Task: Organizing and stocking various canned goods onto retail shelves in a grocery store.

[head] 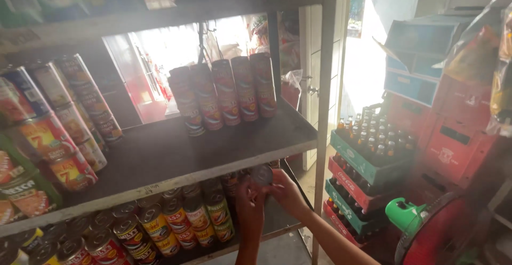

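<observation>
- Both hands are up at the front edge of the lower shelf (277,232), working one can (262,175) between them.
- The right hand (285,190) grips the can from the right side, fingers wrapped round its body, the round lid tipped up toward the camera.
- The left hand (248,203) comes up from below and closes on the same can from the left; the two-handed hold looks meant to steady it in the tight gap under the shelf board.
- The can sits just under the middle shelf (176,155), at the right end of the canned row.
- Left of the hands, the lower cans (176,217) stand upright in packed lines, lids up, labels facing out, likely so they read from the front.
- Above the hands, five tall red cans (226,97) stand in a neat row at the back of the middle shelf, with bare board in front of them.
- Far up and to the left, stacked cans (64,121) lean in columns against the shelf end.
- Right of the hands, beyond the shelf post, crates (362,163) are stacked on the floor; the top one holds bottles (373,131) standing upright in its cells.
- Low to the right, a red fan with a green motor (410,214) sits well apart.
</observation>
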